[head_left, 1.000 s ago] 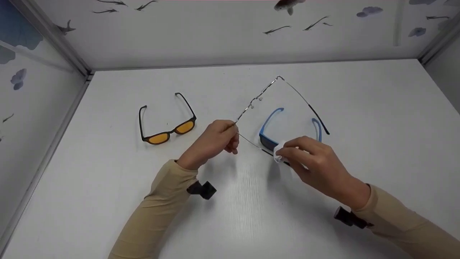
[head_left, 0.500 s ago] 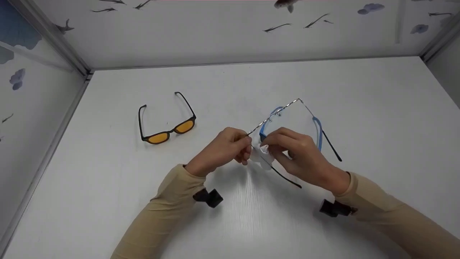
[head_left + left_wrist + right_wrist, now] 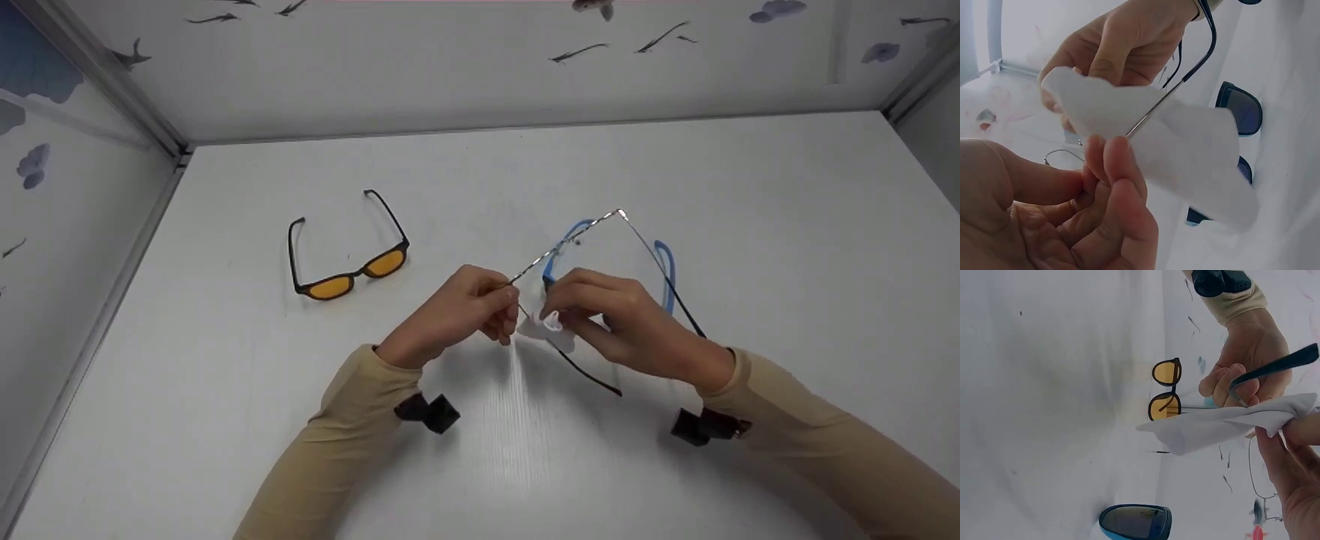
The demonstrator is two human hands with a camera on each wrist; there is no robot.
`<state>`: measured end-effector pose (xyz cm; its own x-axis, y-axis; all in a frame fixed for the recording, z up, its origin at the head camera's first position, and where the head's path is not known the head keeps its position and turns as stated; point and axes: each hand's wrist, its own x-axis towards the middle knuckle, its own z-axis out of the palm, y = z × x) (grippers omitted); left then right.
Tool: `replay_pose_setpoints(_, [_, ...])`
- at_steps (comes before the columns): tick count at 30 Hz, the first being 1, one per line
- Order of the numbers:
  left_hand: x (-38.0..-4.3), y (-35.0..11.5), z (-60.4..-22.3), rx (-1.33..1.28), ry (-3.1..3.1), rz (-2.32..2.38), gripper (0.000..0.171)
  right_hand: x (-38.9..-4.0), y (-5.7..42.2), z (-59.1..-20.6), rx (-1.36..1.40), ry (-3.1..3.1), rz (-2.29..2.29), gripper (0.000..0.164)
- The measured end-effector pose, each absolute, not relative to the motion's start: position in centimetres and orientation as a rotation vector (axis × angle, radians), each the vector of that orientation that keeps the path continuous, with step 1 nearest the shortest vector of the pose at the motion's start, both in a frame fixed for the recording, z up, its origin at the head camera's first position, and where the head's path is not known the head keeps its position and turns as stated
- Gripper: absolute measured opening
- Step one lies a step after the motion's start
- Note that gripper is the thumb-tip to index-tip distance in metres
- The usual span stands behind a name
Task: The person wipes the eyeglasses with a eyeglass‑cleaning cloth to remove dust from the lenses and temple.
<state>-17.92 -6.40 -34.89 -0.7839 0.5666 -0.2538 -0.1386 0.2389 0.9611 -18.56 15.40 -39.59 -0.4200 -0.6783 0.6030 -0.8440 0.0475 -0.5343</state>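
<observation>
In the head view my left hand (image 3: 472,307) pinches thin metal-rimmed glasses (image 3: 536,264) at one front corner, near the hinge. The glasses are raised off the table, both temples unfolded. My right hand (image 3: 622,319) pinches a white cloth (image 3: 541,331) against the nearer temple, close to my left fingers. The left wrist view shows this cloth (image 3: 1185,146) spread behind the silver temple (image 3: 1154,109), whose black end sticks out past it. Under my right hand sit blue-framed sunglasses (image 3: 671,262), partly hidden; one dark lens (image 3: 1137,522) shows in the right wrist view.
Black-framed glasses with orange lenses (image 3: 330,288) lie on the left of the white table (image 3: 225,420), temples open. Panels printed with fish and leaves (image 3: 420,67) stand at the back and left side. Small black cameras (image 3: 441,412) are strapped to both wrists.
My right hand with the cloth has moved left along the temple, from near its tip toward the hinge. The metal glasses have come down and to the right, and tilted.
</observation>
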Motion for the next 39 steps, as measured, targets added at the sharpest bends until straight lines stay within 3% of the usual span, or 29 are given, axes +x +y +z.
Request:
replay_pose_setpoints(13, [-18.7,-7.9,-34.7,0.322,2.01,1.638,0.023,-16.5,16.8,-36.2,1.699,-2.296,1.338,0.032])
replay_pose_setpoints(30, [-18.8,-6.3,-38.5,0.383,1.925,1.712,0.025,-17.4,12.6,-37.2,1.168,-2.119,1.582,0.022])
replay_pose_setpoints(39, [-19.0,-6.9,-37.4,0.372,1.944,1.777,0.025,-18.3,14.0,-39.5,1.326,-2.125,1.593,0.03])
